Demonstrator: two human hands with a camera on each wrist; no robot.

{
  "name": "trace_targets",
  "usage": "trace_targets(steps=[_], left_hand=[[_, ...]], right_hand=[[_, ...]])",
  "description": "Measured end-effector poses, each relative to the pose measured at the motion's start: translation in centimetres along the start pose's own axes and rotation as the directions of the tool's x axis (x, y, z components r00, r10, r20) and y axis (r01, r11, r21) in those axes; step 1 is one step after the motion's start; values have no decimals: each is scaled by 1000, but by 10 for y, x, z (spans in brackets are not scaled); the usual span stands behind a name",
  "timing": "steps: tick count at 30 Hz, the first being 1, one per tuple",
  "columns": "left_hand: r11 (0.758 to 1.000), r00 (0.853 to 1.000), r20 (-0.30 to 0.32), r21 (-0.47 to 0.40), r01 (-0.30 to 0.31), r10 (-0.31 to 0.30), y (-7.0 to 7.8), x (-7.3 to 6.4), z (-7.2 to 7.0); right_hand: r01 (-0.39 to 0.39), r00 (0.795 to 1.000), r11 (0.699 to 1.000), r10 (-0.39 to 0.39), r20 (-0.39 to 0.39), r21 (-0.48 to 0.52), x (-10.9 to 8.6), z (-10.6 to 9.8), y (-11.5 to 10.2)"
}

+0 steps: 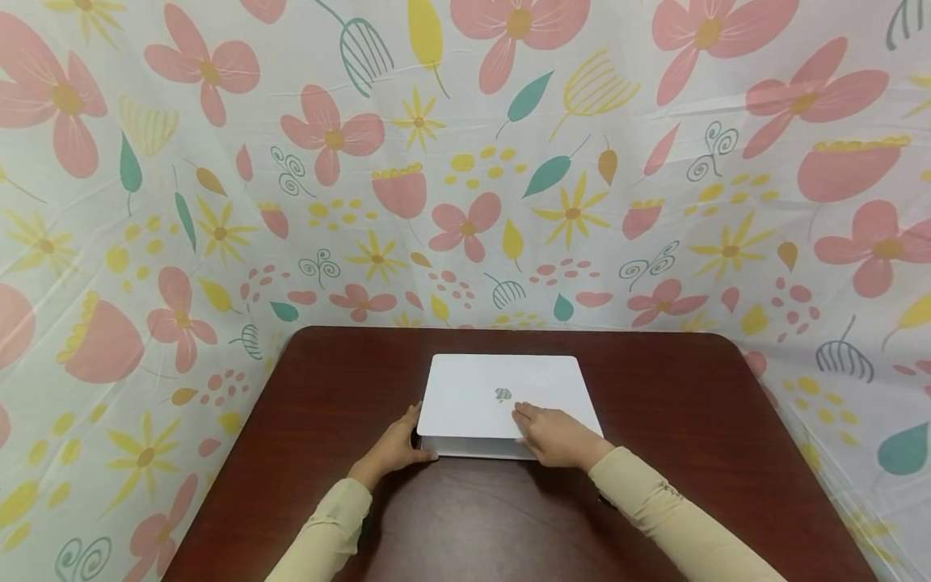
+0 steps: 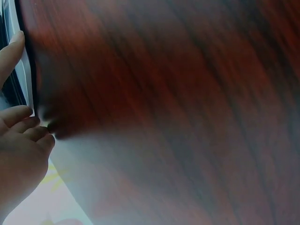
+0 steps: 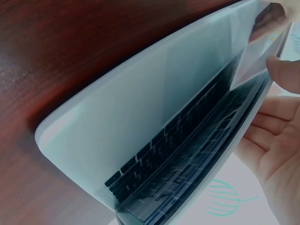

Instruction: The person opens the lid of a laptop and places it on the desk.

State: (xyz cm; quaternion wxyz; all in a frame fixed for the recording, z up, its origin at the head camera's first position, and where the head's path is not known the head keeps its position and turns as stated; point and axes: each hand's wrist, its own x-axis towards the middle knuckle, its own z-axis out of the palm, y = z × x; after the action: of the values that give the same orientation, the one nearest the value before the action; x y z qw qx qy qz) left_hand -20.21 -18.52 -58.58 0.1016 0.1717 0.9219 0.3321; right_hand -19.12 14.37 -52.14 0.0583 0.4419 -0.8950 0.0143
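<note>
A silver laptop (image 1: 502, 396) with an apple logo lies on the table, its lid partly raised. Inside, the black keyboard (image 3: 164, 145) and the glossy screen show in the right wrist view. My right hand (image 1: 558, 436) pinches the lid's front edge, fingers flat on top and thumb (image 3: 281, 72) on the screen side. At the laptop's left side, my left hand (image 1: 396, 444) holds the front corner, thumb at the front edge and fingers along the side. In the left wrist view the left hand (image 2: 23, 154) is at the laptop's pale edge (image 2: 23, 70).
The dark red-brown wooden table (image 1: 327, 380) has rounded far corners and reflects light near its front. A cloth (image 1: 465, 162) printed with flowers and leaves hangs behind and on both sides of it.
</note>
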Motion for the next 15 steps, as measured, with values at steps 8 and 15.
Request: trace_targets(steps=[8, 15], left_hand=[[999, 999, -20, -27, -32, 31, 2, -1, -2], [998, 998, -37, -6, -55, 55, 3, -4, -3]], right_hand=[[9, 1000, 1000, -9, 7, -2, 4, -6, 4], [12, 999, 999, -13, 30, 30, 6, -19, 7]])
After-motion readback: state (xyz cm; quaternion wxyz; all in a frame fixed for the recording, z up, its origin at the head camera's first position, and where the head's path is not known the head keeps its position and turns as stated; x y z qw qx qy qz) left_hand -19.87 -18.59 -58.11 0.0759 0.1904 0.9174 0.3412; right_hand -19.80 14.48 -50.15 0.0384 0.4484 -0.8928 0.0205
